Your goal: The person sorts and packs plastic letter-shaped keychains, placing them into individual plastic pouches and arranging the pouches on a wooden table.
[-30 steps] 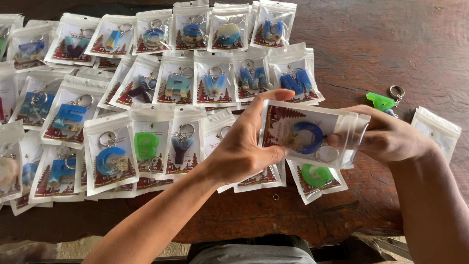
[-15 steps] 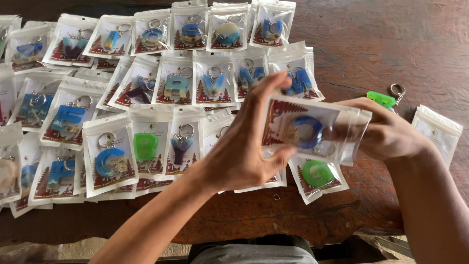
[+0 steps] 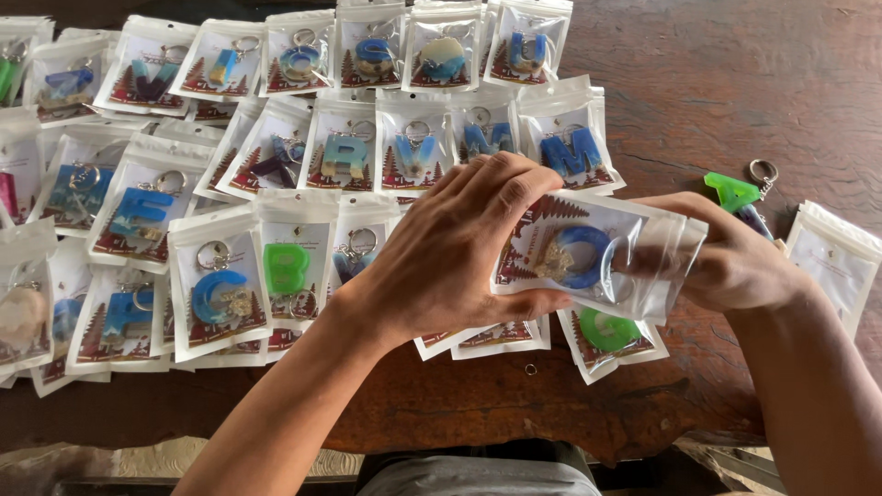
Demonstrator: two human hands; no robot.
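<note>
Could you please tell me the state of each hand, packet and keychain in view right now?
left hand: gripping the held packet's closed end.
right hand: fingers at the held packet's open mouth.
held packet: off the table, unsealed, blue ring-shaped keychain inside.
green keychain: loose, unpacked, on the wooden table.
empty packet: lying flat at right.
filled packets: lying in overlapping rows.

Both forearms are bare, with no sleeves, watch, rings or bracelets showing. The left hand point(image 3: 459, 253) and right hand point(image 3: 735, 262) are ungloved with short nails. Grey cloth covers the lap at the near edge.
</note>
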